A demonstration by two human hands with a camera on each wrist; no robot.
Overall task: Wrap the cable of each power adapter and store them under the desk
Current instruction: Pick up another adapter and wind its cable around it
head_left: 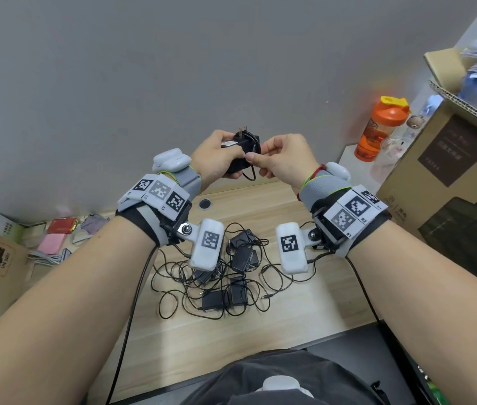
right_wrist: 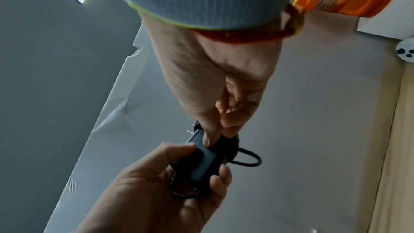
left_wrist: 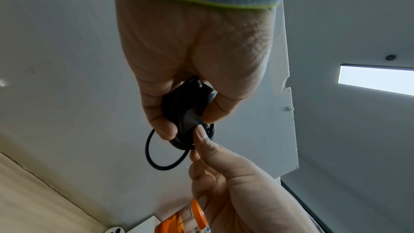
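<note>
I hold a black power adapter [head_left: 241, 146] up in front of the grey wall, prongs pointing up. My left hand [head_left: 228, 154] grips its body, with the cable wound round it. With thumb and forefinger, my right hand [head_left: 253, 157] pinches the cable right beside the adapter. A short loop of cable [head_left: 250, 175] hangs below. The left wrist view shows the same adapter [left_wrist: 188, 111] and hanging loop [left_wrist: 156, 157]. In the right wrist view, the right hand [right_wrist: 215, 134] pinches at the adapter [right_wrist: 199, 166]. Several more adapters [head_left: 231, 273] lie in tangled cables on the wooden desk [head_left: 289, 331].
An orange shaker bottle [head_left: 377, 133] and a large cardboard box [head_left: 450, 176] stand at the right of the desk. Small boxes and pink items [head_left: 53, 241] sit at the left. A round cable hole [head_left: 205, 204] is near the wall.
</note>
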